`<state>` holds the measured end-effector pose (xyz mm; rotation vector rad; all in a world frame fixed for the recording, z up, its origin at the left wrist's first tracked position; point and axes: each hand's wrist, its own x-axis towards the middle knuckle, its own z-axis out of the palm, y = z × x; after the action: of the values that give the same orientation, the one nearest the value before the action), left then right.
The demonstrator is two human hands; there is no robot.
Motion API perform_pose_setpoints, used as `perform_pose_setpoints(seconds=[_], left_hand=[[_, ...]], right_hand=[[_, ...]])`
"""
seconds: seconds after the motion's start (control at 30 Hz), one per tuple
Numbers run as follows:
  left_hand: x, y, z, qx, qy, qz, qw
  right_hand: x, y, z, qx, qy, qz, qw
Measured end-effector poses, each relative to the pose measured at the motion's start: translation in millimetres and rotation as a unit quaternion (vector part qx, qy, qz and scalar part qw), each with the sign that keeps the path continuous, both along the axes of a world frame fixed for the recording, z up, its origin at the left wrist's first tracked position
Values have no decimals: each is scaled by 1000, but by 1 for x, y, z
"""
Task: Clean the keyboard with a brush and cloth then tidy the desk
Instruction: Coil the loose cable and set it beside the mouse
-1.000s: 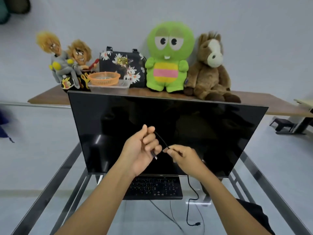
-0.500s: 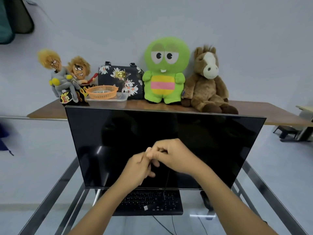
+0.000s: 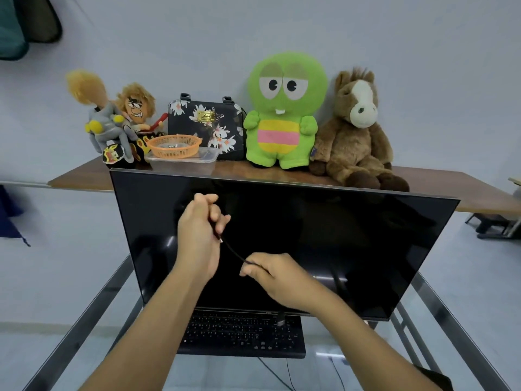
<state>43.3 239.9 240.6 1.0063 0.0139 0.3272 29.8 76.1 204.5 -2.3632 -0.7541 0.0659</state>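
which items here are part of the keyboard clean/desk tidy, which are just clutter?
In the job:
- left hand and right hand, both gripping the black cable
- keyboard
- glass desk

Lying about:
- monitor
- green plush, brown horse plush, two dolls
- floral bag
- orange basket on a clear container

No brush or cloth visible.

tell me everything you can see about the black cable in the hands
The black cable is thin and flexible, seemingly rubber-coated. It sags in a short arc before the dark monitor. The left hand grips its upper part, the right hand pinches lower. A plug end dangles over the keyboard.
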Motion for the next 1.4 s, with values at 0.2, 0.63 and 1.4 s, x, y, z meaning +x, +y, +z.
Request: perform_pose_setpoints(seconds=[0.2,0.63,1.4], left_hand=[[-22,-11,-39,426,5,-183,886],[-39,-34,3,-113,-15,-315,942],[-54,-29,-28,261,64,-357,895]], right_hand=[[-4,-9,46,19,-75,48,996],[-4,-1,-3,363,174,-42,915],[-22,-27,49,141,21,-26,989]])
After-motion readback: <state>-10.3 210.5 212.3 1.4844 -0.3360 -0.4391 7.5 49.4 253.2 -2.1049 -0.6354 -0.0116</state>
